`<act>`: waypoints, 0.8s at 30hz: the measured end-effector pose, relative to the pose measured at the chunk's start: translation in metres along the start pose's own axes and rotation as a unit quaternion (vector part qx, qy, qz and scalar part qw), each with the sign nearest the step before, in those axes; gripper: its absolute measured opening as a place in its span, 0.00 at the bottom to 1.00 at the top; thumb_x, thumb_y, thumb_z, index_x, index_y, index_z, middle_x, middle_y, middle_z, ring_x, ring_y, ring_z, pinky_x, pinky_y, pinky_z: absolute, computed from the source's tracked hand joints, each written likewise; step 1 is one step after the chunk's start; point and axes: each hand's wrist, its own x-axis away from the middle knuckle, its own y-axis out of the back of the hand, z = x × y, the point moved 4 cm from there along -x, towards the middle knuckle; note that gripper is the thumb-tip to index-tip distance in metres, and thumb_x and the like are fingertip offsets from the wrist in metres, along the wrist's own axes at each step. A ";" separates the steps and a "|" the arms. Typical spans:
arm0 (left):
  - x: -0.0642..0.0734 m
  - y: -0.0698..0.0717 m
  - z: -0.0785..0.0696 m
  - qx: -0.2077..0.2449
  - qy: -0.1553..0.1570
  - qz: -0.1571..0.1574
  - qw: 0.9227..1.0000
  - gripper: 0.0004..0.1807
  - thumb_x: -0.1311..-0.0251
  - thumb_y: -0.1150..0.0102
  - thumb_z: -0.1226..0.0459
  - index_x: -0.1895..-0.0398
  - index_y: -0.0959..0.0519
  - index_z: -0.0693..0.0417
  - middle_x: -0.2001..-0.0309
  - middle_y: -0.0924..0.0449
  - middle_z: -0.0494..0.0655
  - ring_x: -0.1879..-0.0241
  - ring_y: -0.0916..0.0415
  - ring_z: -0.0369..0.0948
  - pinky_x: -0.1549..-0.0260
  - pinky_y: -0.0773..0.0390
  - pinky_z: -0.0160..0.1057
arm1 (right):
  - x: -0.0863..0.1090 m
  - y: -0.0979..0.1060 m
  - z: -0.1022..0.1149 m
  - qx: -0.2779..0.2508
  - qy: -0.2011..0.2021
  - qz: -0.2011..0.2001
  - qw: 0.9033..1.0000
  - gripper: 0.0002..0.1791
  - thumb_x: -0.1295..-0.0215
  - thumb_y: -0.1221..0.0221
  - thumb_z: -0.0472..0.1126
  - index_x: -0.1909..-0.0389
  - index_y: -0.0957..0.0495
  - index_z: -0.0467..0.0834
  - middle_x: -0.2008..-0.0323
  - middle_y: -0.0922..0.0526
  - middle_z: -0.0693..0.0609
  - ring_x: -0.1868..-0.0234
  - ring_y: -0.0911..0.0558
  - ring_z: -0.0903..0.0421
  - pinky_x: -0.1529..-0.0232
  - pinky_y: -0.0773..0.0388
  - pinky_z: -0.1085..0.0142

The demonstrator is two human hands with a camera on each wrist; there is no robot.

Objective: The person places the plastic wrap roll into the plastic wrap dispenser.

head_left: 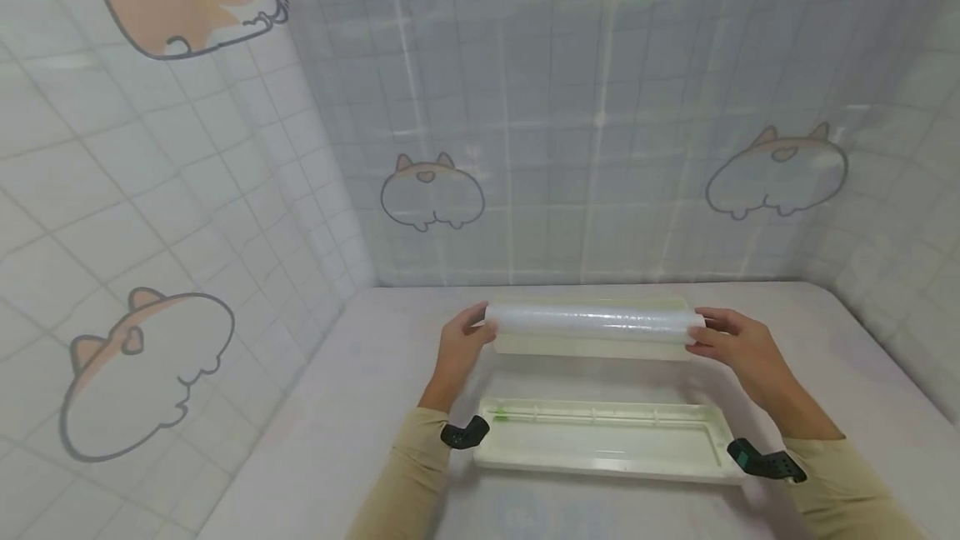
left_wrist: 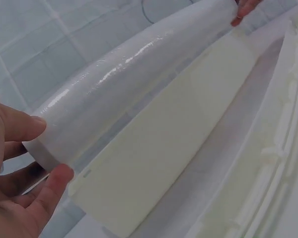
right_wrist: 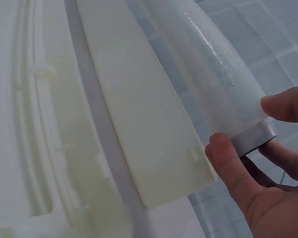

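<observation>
A roll of clear plastic wrap (head_left: 592,322) is held level by both hands, one at each end. My left hand (head_left: 460,348) grips its left end, thumb on the near side in the head view. At the right end, my right hand (head_left: 742,348) pinches the grey-white core rim, as the right wrist view shows on the roll (right_wrist: 208,64). Directly under and behind the roll lies a cream-coloured long flat piece (head_left: 592,348), partly covered by it. In front of that rests a long cream tray-like piece (head_left: 607,444) with a ridged inner edge.
The pieces are on a white table (head_left: 360,407). Tiled-pattern curtains with cartoon dogs (head_left: 432,190) close off the back and both sides. Dark wrist straps (head_left: 765,461) sit over beige sleeves (head_left: 405,465), close to the tray's two ends.
</observation>
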 end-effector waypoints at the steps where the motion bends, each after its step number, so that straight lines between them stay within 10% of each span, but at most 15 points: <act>1: 0.000 0.000 -0.001 -0.007 0.000 -0.001 1.000 0.26 0.34 0.39 0.70 0.34 0.30 0.70 0.38 0.26 0.65 0.45 0.21 0.53 0.47 0.21 0.46 | 0.000 0.000 0.001 0.004 0.000 0.000 1.000 0.38 0.28 0.40 0.44 0.29 0.44 0.25 0.37 0.34 0.27 0.58 0.16 0.64 0.52 0.18 0.64; 10: -0.009 0.003 -0.001 -0.026 0.001 0.025 0.999 0.26 0.34 0.39 0.70 0.34 0.30 0.71 0.39 0.25 0.65 0.43 0.22 0.55 0.45 0.22 0.50 | -0.003 -0.004 0.007 0.019 -0.006 0.000 1.000 0.40 0.27 0.40 0.46 0.28 0.45 0.26 0.35 0.35 0.27 0.56 0.17 0.65 0.49 0.19 0.62; 17: -0.034 0.002 0.037 0.001 0.012 0.006 1.000 0.27 0.35 0.37 0.66 0.34 0.27 0.65 0.38 0.24 0.61 0.44 0.21 0.52 0.47 0.20 0.46 | -0.010 -0.004 0.006 0.008 -0.001 -0.016 1.000 0.39 0.27 0.40 0.44 0.27 0.45 0.26 0.36 0.35 0.26 0.58 0.17 0.67 0.49 0.20 0.61; 24: -0.040 -0.001 0.039 0.019 0.017 0.002 1.000 0.27 0.35 0.38 0.68 0.34 0.28 0.68 0.38 0.25 0.63 0.44 0.21 0.53 0.50 0.19 0.42 | -0.014 -0.006 0.007 -0.006 -0.005 -0.024 1.000 0.39 0.27 0.40 0.42 0.27 0.46 0.25 0.35 0.36 0.26 0.59 0.18 0.69 0.52 0.19 0.66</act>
